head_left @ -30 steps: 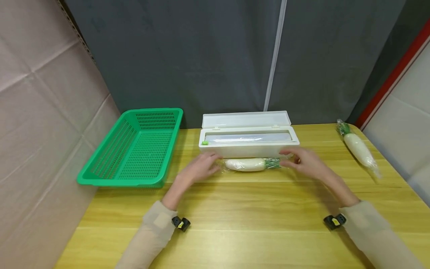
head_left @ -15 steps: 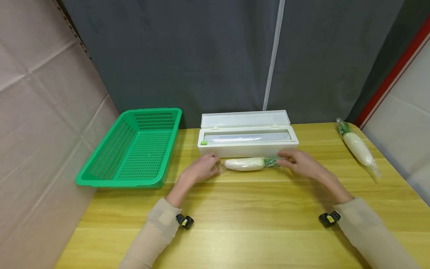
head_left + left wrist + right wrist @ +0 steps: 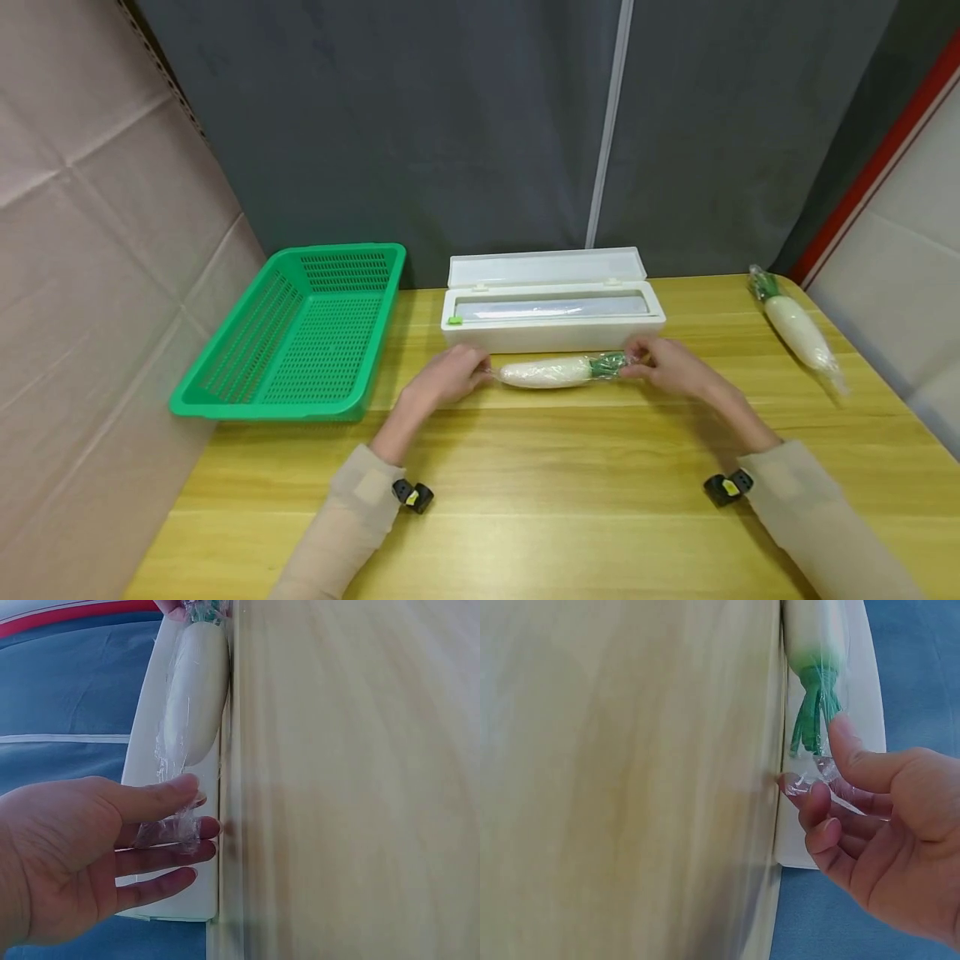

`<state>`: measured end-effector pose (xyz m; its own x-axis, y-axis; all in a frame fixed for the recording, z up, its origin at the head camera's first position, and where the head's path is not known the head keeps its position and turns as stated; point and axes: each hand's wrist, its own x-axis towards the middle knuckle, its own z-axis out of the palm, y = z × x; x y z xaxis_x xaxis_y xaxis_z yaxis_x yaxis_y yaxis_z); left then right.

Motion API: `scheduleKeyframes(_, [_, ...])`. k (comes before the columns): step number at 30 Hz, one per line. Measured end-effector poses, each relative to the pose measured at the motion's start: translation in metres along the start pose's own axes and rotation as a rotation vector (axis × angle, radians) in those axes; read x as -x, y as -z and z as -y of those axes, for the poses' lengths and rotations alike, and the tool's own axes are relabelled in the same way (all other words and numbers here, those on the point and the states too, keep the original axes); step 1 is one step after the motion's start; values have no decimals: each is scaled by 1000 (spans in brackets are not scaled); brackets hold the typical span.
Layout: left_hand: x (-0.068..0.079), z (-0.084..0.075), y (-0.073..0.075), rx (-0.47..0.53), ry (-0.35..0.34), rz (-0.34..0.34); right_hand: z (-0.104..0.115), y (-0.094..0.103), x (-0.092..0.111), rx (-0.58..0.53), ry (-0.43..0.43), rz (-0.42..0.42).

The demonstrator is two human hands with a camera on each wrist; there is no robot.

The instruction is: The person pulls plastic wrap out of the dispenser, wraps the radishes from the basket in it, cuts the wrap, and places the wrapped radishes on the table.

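A white radish point(image 3: 546, 373) with short green leaves lies crosswise in front of the white cling film dispenser point(image 3: 555, 337), wrapped in clear plastic wrap. At its root end my left hand point(image 3: 448, 375) pinches the loose tail of the plastic wrap point(image 3: 176, 825) between thumb and forefinger, the other fingers spread below. My right hand point(image 3: 666, 367) holds the film at the leafy end, its thumb beside the green leaves point(image 3: 808, 712) and its fingers curled under the film. The dispenser's lid point(image 3: 547, 267) is tipped back, showing the film roll point(image 3: 551, 308) inside.
A green plastic basket point(image 3: 270, 412) stands at the left of the wooden table point(image 3: 540, 500). Near the right edge lies a second wrapped radish point(image 3: 798, 329). A dark curtain point(image 3: 412, 125) hangs behind the table.
Both hands have closed on the film ends. The radish has shifted slightly toward the person, and the wrap at its root end is now gathered into a narrow tail.
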<state>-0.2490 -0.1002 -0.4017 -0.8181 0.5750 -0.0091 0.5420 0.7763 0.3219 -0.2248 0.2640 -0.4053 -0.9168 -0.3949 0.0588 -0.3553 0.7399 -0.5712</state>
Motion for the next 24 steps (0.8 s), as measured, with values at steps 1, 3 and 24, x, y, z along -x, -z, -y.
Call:
scheduleKeyframes(1, [0,0,0,7,0,-1,0,0,0,-16,-4,-2])
scheduleKeyframes(3, [1,1,2,22,3,-6,1,1,0,-58,-12,-4])
scheduleKeyframes(24, [17,15,39,511,-133,-93,48,46,16,-411,240,-364])
